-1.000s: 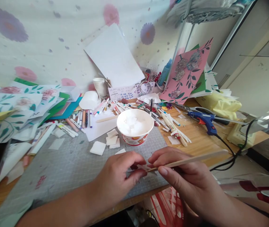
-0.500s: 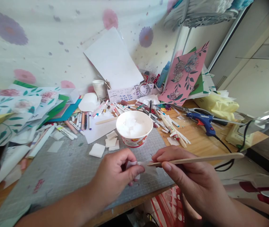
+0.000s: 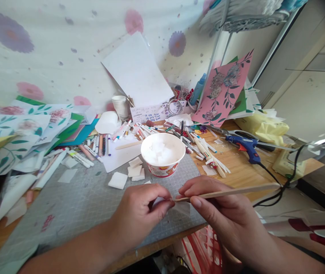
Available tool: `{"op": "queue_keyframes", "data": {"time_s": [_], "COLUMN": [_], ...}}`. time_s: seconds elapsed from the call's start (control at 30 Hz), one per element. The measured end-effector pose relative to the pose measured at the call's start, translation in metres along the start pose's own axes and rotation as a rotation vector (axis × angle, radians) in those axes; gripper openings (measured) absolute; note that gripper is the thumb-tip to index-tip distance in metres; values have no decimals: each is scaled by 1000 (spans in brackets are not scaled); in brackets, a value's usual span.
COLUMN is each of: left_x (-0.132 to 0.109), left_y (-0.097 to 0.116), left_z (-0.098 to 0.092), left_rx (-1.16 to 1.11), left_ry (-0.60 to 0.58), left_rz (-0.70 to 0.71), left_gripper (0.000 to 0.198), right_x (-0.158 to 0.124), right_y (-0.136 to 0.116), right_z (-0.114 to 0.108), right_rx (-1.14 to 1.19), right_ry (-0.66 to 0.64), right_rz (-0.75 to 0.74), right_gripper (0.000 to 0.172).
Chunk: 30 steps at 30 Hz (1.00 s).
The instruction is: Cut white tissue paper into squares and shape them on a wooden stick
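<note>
My left hand [image 3: 142, 209] is closed in a pinch on a thin, translucent white sheet [image 3: 183, 208] above the mat's front part. A long flat wooden stick [image 3: 236, 191] lies in my right hand [image 3: 222, 213], held between thumb and fingers. Its tip touches my left fingertips. Just beyond both hands stands a paper bowl [image 3: 163, 167] with a red printed pattern and white pieces inside. Left of the bowl, several small white square stacks [image 3: 118, 180] rest on the grey cutting mat [image 3: 85, 205].
Many markers [image 3: 79, 158] lie behind and left of the bowl. A blue glue gun [image 3: 245, 146] with a black cord is at the right. Paper cups [image 3: 120, 106] stand at the back. A red basket [image 3: 202, 249] sits below the table edge.
My right hand has moved left with the wooden stick, bringing its tip to my left fingertips. My left thumb and forefinger have closed further.
</note>
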<state>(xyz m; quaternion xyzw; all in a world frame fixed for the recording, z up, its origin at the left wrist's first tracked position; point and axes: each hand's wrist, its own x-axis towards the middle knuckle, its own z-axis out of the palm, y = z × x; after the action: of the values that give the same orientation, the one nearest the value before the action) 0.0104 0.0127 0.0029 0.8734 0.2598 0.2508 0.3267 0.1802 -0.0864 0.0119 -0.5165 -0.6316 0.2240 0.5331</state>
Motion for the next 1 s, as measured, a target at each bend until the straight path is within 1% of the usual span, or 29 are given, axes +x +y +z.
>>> {"op": "queue_keyframes", "data": {"time_s": [0.1, 0.27, 0.57, 0.63, 0.8, 0.83, 0.9, 1.0], "left_x": [0, -1, -1, -2, -3, -3, -3, -2], "left_y": [-1, -3, -1, -1, -1, -1, 0, -1], "left_z": [0, 0, 0, 1, 2, 2, 1, -2], "left_rx": [27, 0, 48, 52, -53, -70, -98, -145], "left_ry": [12, 24, 80, 80, -1, -6, -8, 0], "left_rz": [54, 55, 165, 145, -42, -59, -31, 70], "left_gripper": [11, 13, 11, 10, 10, 9, 4, 16], "right_x": [0, -1, -1, -1, -3, -3, -2, 0], "right_y": [2, 6, 7, 8, 7, 6, 6, 6], "right_z": [1, 1, 2, 3, 4, 4, 3, 2], "right_rx": [2, -8, 52, 58, 76, 89, 151, 291], "right_ry": [6, 60, 123, 123, 114, 122, 141, 147], "right_rz": [2, 20, 58, 56, 56, 66, 99, 167], "right_gripper": [17, 13, 13, 14, 14, 14, 14, 12]}}
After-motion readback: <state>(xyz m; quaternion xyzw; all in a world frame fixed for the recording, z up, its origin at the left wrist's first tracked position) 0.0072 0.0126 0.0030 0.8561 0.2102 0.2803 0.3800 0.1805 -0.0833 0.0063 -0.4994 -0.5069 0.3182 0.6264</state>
